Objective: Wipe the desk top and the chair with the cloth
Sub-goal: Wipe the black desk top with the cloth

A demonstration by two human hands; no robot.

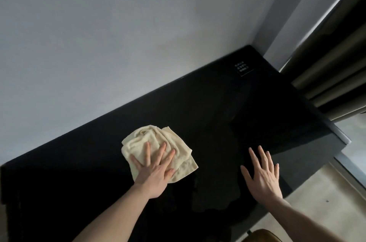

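Note:
A crumpled cream cloth lies on the black desk top, left of centre. My left hand presses flat on the cloth's near half with its fingers spread. My right hand rests flat on the bare desk to the right, fingers apart, holding nothing. A brown rounded piece at the bottom edge looks like part of the chair; most of it is out of view.
A grey wall runs along the desk's far edge. A small socket panel is set into the desk near the far right corner. Dark curtains hang at the right. Pale floor shows beyond the desk's right edge.

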